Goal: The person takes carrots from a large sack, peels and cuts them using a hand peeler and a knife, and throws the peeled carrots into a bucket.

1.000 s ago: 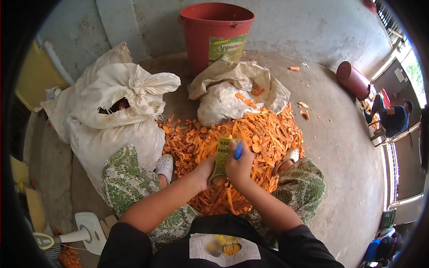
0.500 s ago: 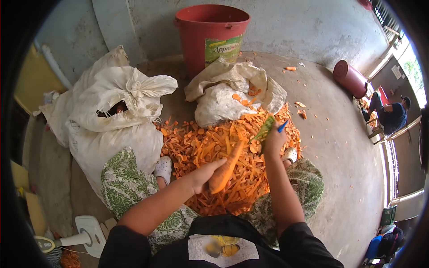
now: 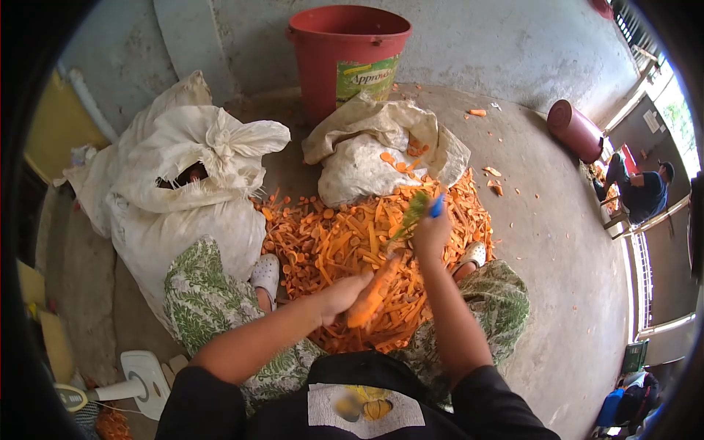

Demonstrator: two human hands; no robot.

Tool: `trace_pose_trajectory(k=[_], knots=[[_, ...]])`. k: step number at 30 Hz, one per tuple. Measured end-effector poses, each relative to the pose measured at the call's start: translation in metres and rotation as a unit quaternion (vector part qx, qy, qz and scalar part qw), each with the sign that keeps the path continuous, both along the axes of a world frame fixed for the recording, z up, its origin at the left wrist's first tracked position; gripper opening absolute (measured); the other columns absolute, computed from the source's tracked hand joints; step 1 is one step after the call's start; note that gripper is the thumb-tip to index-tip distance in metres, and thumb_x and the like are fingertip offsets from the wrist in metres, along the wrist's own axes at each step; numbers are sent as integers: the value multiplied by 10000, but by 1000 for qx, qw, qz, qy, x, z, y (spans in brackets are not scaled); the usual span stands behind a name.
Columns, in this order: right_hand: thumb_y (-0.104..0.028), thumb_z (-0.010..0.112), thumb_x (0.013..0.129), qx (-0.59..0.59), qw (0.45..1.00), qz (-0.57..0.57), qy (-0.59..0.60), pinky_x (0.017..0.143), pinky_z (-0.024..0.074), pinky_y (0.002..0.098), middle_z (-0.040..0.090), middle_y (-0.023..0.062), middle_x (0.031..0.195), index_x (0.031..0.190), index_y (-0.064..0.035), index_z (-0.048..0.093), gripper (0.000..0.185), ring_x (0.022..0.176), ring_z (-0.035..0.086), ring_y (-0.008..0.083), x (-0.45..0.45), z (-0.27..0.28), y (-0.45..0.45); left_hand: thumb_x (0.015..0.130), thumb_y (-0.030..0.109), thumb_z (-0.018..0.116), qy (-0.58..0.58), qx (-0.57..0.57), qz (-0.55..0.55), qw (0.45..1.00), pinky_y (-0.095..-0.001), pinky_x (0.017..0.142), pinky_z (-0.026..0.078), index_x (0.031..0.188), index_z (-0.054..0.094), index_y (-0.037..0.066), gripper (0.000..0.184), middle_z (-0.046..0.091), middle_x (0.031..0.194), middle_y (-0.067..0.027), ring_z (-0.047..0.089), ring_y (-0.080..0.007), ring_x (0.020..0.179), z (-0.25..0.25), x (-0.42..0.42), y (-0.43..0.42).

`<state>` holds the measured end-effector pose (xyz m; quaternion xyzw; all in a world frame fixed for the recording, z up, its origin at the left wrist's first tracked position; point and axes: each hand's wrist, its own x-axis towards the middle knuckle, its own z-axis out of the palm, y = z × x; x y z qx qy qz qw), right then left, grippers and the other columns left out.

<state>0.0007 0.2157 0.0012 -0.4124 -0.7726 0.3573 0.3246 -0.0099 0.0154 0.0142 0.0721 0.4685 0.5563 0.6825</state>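
Note:
My left hand [image 3: 343, 297] is wrapped round a large orange carrot [image 3: 372, 293], which slants up to the right over the pile of carrot peelings and slices [image 3: 337, 246]. The carrot is somewhat blurred. In my right hand [image 3: 433, 233], up and to the right of the carrot, is a green tool [image 3: 412, 213]; a blue part [image 3: 438, 205] shows beside my fingers. The green tool is blurred, and its lower end is near the carrot's upper tip. Whether they touch, I cannot tell.
A white sack [image 3: 191, 198] with a torn hole stands at left. A crumpled sack [image 3: 367, 165] lies behind the pile, before a red bin [image 3: 348, 66]. Another red bin [image 3: 576, 130] lies tipped at right, near a seated person [image 3: 645, 192]. A white scale [image 3: 147, 383] is lower left.
The green tool has left the spot by my left hand, swung out right, then come back partway toward the carrot. The carrot, hidden at first, now shows in my left hand.

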Motion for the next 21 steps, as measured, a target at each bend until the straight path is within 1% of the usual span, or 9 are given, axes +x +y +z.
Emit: trace_pose_trajectory(k=[1,2,3,7,10,12,15,18,21], knots=[[-204,446,894,-67,988,-3,138,455,379,327,599,72,629,901,-37,622,243,463,482,140,-1,-4,20,936,393,241,-29,22,-2,999,-289,570,485,1017,466,58,411,557,801,-76,561,-156,675,4,6,-4],[-215,465,885,56,992,-63,91,460,382,326,587,67,610,823,-19,616,255,455,472,144,2,-34,57,938,395,222,7,51,-29,998,-299,577,494,1051,451,54,426,546,829,-83,557,-158,720,-5,8,-2],[-212,472,880,47,990,-128,34,453,366,325,543,46,560,773,-4,592,263,447,447,137,7,-22,63,938,395,222,9,49,-30,998,-299,577,494,1051,451,54,426,546,829,-83,557,-158,720,-7,5,-2],[-231,451,895,-139,980,-38,134,476,343,296,489,31,566,796,6,556,278,477,406,122,3,17,19,926,422,264,-60,39,51,996,-311,585,498,1046,454,54,431,535,808,-76,559,-176,732,-12,-11,0],[-248,437,897,-228,967,56,94,496,368,262,482,14,572,811,5,555,292,508,440,98,8,41,-42,923,393,307,-109,15,127,986,-321,556,506,1003,474,62,379,547,807,-76,568,-172,707,-22,-16,0],[-242,455,888,-198,960,156,125,467,364,272,498,24,576,801,-12,535,258,511,454,106,16,46,-76,920,380,320,-127,31,150,980,-319,551,506,992,481,60,366,554,805,-70,572,-170,688,-28,-16,4],[-147,512,844,-39,982,168,76,472,369,325,476,123,537,749,-12,479,168,477,459,232,23,37,-97,910,341,358,-122,62,169,976,-312,543,508,966,498,52,326,571,794,-56,579,-168,629,0,-12,2],[-112,529,821,-32,985,145,87,467,364,349,451,151,527,747,-3,475,142,463,441,273,21,26,-93,911,323,356,-164,39,214,962,-309,529,504,943,499,59,302,568,782,-60,575,-165,627,-9,-9,3],[-115,529,818,-26,989,131,56,457,359,348,464,146,526,744,-1,498,139,450,452,263,17,20,-81,915,324,348,-136,103,128,977,-309,526,501,932,498,55,308,564,776,-65,571,-171,624,-28,-16,1]])
